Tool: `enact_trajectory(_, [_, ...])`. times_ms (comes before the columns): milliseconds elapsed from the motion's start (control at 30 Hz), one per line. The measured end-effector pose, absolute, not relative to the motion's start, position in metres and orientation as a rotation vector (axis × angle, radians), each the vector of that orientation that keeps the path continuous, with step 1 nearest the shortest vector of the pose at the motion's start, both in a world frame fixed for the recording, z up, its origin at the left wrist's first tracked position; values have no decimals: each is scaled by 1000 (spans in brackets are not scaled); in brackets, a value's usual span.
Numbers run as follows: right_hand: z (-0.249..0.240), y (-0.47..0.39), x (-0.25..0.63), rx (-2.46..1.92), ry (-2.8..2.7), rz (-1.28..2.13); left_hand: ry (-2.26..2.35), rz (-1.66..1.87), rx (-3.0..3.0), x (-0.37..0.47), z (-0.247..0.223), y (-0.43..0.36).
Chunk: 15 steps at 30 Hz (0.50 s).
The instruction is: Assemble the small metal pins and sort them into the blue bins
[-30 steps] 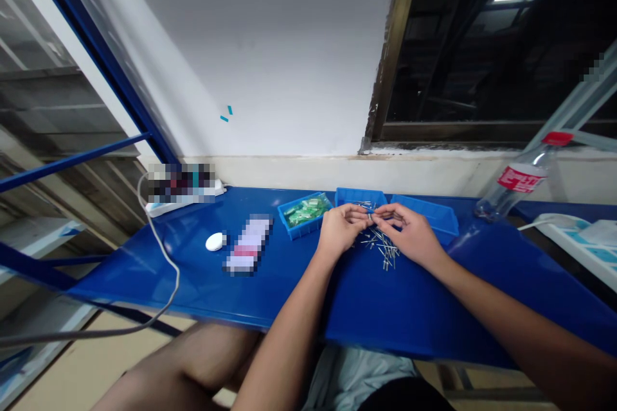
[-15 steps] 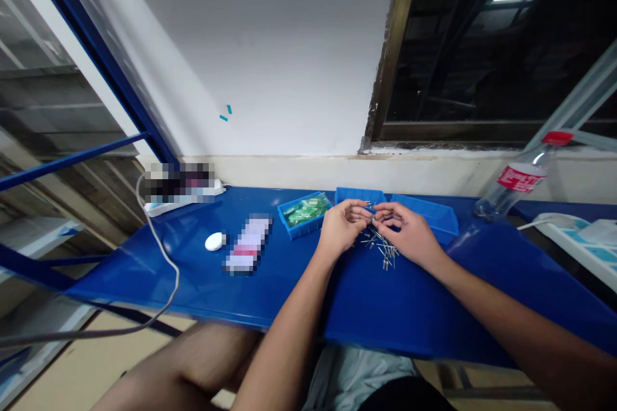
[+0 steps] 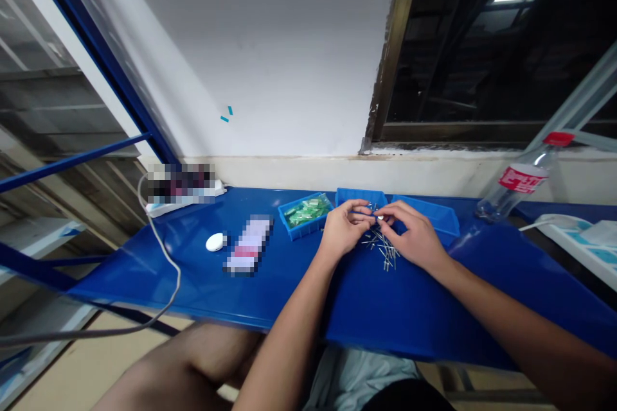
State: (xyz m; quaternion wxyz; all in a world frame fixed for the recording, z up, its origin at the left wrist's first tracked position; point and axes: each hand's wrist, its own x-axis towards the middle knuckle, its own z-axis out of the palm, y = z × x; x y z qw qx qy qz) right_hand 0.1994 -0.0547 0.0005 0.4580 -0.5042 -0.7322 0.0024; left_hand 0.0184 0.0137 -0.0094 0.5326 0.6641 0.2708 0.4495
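Over a loose pile of silver blind rivets (image 3: 385,252) with long thin stems, both my hands meet at the fingertips. My left hand (image 3: 343,230) is closed in a pinch, thumb against the fingers, and what it holds is too small to make out. A small shiny silver piece (image 3: 380,218) shows at the fingertips of my right hand (image 3: 415,235), pinched between thumb and forefinger. It looks like part of a rivet, but the fingers cover most of it. Behind the hands stands a blue bin (image 3: 359,194) with some metal pieces at its front, partly hidden.
Left of my hands, a blue bin (image 3: 303,229) holds green packets (image 3: 308,210). Another blue bin (image 3: 441,217) lies behind my right hand. A plastic bottle (image 3: 520,180), a blurred phone-like object (image 3: 249,245), a white oval object (image 3: 214,242) and a cable (image 3: 176,282) are on the blue table (image 3: 289,289).
My right hand's thumb and forefinger have shifted slightly, and the small silver piece between them shows more clearly. The left hand stays almost in place. The rivet pile looks the same.
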Motion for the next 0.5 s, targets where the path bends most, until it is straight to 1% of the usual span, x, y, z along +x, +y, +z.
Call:
enact_trajectory(133, [-3,-47,219,-1363,-1762,-171,745,1053,2006,15,-7,10])
enact_trajectory(267, [-17,-35,241,-1553,-1815,-337,727,850,2421,12,-8,5])
enact_trajectory(367, [-26,-31,248,-1641,-1855,-360,678,721,2564,12,-11,5])
enact_trajectory(500, [-27,-33,244,-1600,-1853,-423,701,666,2627,12,-14,9])
